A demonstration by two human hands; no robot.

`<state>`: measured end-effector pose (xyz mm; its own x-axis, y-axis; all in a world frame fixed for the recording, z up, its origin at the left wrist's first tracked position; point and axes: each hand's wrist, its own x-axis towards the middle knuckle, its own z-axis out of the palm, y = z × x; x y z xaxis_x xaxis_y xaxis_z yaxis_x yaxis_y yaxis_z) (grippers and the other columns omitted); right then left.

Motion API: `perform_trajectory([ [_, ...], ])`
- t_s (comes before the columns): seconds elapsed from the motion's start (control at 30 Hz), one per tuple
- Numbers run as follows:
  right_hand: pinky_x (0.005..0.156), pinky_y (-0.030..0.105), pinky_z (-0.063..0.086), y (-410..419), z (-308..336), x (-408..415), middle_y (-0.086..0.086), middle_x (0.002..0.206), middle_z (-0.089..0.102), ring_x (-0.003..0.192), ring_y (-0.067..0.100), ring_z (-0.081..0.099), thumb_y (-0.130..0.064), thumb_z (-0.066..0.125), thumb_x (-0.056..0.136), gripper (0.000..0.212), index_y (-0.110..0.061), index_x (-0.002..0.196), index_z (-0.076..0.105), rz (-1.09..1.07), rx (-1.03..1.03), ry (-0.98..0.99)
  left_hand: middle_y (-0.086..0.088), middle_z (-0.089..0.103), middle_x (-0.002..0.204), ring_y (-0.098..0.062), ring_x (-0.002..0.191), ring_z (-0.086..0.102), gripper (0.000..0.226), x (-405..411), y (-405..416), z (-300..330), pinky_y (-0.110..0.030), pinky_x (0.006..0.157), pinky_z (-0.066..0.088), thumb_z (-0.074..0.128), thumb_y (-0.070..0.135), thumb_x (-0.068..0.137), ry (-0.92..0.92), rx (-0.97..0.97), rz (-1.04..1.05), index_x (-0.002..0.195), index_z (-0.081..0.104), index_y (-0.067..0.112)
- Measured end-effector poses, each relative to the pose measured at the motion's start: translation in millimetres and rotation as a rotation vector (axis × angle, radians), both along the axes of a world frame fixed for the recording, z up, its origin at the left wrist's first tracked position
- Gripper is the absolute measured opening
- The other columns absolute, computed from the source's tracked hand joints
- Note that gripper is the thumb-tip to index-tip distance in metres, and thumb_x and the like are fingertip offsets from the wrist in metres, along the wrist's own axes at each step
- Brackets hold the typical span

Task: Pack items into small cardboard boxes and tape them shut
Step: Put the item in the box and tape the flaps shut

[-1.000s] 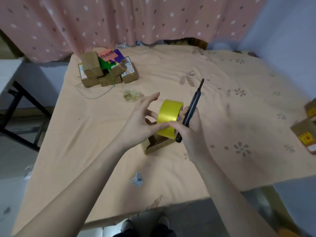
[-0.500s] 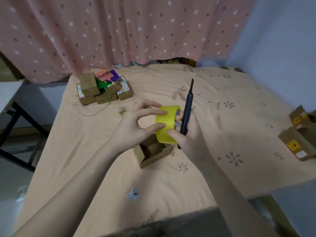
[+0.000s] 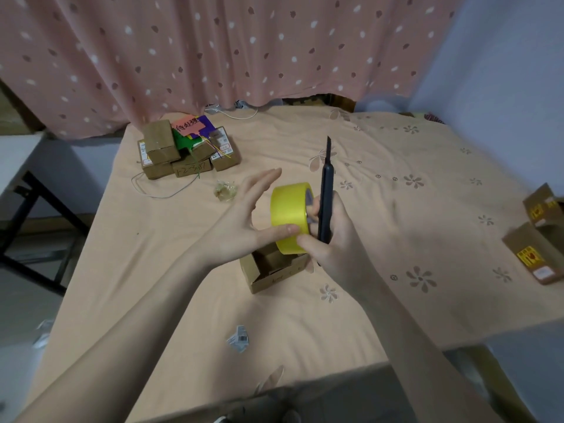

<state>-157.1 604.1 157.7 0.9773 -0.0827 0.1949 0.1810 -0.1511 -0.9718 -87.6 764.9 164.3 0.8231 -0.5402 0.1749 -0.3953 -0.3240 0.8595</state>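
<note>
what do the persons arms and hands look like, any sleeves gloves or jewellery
Both forearms are bare as far as the frame shows, with no sleeves in view. The left hand and right hand wear no gloves, and no rings, watch or bracelet can be seen. The nails look short and unpainted.

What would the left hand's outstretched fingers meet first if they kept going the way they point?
Probably nothing close: the left hand points up-right, past the tape roll, toward bare bedsheet. Depth is unclear.

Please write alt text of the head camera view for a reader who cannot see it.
A right hand holds a yellow tape roll and a black utility knife above an open small cardboard box, while the left hand thumbs the roll.
</note>
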Motion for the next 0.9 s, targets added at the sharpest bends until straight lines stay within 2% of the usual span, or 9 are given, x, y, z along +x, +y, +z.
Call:
perform_trajectory([
  [0.1,0.054,0.039,0.033,1,-3,1,0.004,0.067,0.032,0.057,0.022,0.033,-0.001,0.053,0.070,0.027,-0.009,0.091,0.037,-0.008,-0.045,0.000,0.015,0.041,0.138,0.007,0.125,0.037,0.064,1,1,1,-0.013,0.096,0.034,0.068,0.045,0.070,-0.009,-0.018,0.015,0.130,0.051,0.031],
  [0.2,0.050,0.046,0.034,1,-5,2,0.014,0.068,0.031,0.061,0.038,0.032,0.000,0.052,0.069,0.029,-0.014,0.088,0.037,-0.003,-0.052,0.028,0.017,0.055,0.123,0.008,0.114,0.047,0.035,3,0,-3,-0.015,0.090,0.037,0.066,0.041,0.080,-0.028,-0.068,0.102,0.113,0.063,0.031],
  [0.3,0.051,0.044,0.034,0,-9,3,0.006,0.065,0.030,0.057,0.030,0.031,-0.002,0.053,0.068,0.029,-0.017,0.087,0.036,-0.004,-0.108,0.046,0.018,0.066,0.102,0.005,0.098,0.057,0.014,7,-3,-6,-0.023,0.083,0.041,0.061,0.027,0.091,0.014,-0.162,0.225,0.104,0.066,0.031],
  [0.5,0.053,0.033,0.028,-2,-16,1,0.001,0.066,0.030,0.058,0.021,0.029,-0.004,0.052,0.065,0.029,-0.012,0.088,0.036,0.001,-0.140,0.060,0.004,0.063,0.077,-0.008,0.074,0.051,0.016,15,-6,-8,-0.018,0.070,0.041,0.067,0.013,0.086,0.129,-0.215,0.220,0.098,0.068,0.023],
  [0.57,0.054,0.032,0.029,-4,-17,-1,-0.001,0.065,0.030,0.059,0.021,0.030,-0.005,0.052,0.064,0.029,-0.012,0.088,0.036,-0.014,-0.189,0.051,0.002,0.061,0.079,-0.003,0.072,0.050,0.014,17,-8,-9,-0.016,0.071,0.040,0.066,0.014,0.087,0.169,-0.210,0.210,0.098,0.069,0.022],
  [0.63,0.056,0.033,0.030,-5,-17,-2,0.005,0.067,0.032,0.061,0.026,0.032,-0.005,0.051,0.064,0.028,-0.013,0.086,0.036,-0.016,-0.217,0.047,0.006,0.061,0.086,0.008,0.071,0.050,0.015,18,-11,-8,-0.008,0.070,0.039,0.065,0.017,0.088,0.114,-0.156,0.195,0.102,0.070,0.022],
  [0.7,0.054,0.028,0.030,-7,-18,-2,-0.003,0.065,0.032,0.059,0.019,0.032,-0.004,0.050,0.063,0.028,-0.015,0.085,0.036,-0.012,-0.225,0.048,0.011,0.059,0.089,0.012,0.076,0.051,0.018,17,-14,-8,-0.004,0.068,0.036,0.064,0.019,0.089,0.071,-0.129,0.148,0.106,0.070,0.023],
  [0.77,0.053,0.022,0.030,-8,-19,-1,-0.012,0.063,0.033,0.056,0.010,0.031,-0.005,0.050,0.063,0.028,-0.016,0.084,0.036,-0.015,-0.220,0.055,0.010,0.060,0.093,0.011,0.080,0.052,0.017,16,-16,-9,-0.005,0.066,0.035,0.063,0.020,0.089,0.045,-0.120,0.117,0.104,0.070,0.026],
  [0.9,0.053,0.019,0.029,-9,-21,-1,-0.013,0.063,0.031,0.055,0.007,0.031,-0.006,0.050,0.062,0.028,-0.013,0.086,0.038,-0.026,-0.194,0.060,0.009,0.065,0.093,0.004,0.080,0.052,0.016,13,-19,-14,-0.012,0.067,0.034,0.065,0.021,0.088,-0.048,-0.139,0.137,0.095,0.070,0.035],
])
